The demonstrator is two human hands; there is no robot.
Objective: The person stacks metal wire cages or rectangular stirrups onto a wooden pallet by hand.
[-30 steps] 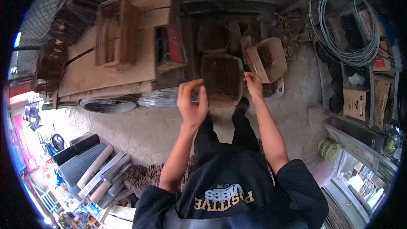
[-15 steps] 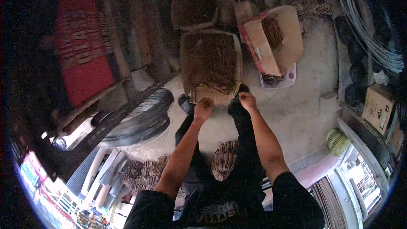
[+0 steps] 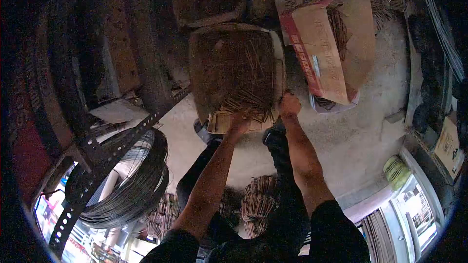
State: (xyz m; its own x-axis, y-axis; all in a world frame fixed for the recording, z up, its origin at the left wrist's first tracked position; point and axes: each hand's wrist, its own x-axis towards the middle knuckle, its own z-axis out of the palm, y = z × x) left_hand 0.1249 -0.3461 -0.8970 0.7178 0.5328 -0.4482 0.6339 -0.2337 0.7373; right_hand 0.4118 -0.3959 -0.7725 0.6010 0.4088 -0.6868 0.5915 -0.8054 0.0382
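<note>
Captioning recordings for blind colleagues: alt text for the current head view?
A person's left hand is at the near edge of an open box holding thin rods; the right hand by its right side. A carton sits to the right, a wire coil to the left.

This looks like the storeroom or workshop of a hardware business, with a bare, stained concrete floor (image 3: 351, 141). A big coil of dark wire (image 3: 129, 202) sits by a slotted metal upright (image 3: 158, 114), bundled thin brown pieces (image 3: 258, 204) lie on the floor, and a worn cardboard carton (image 3: 319, 53) holds more such stock.
</note>
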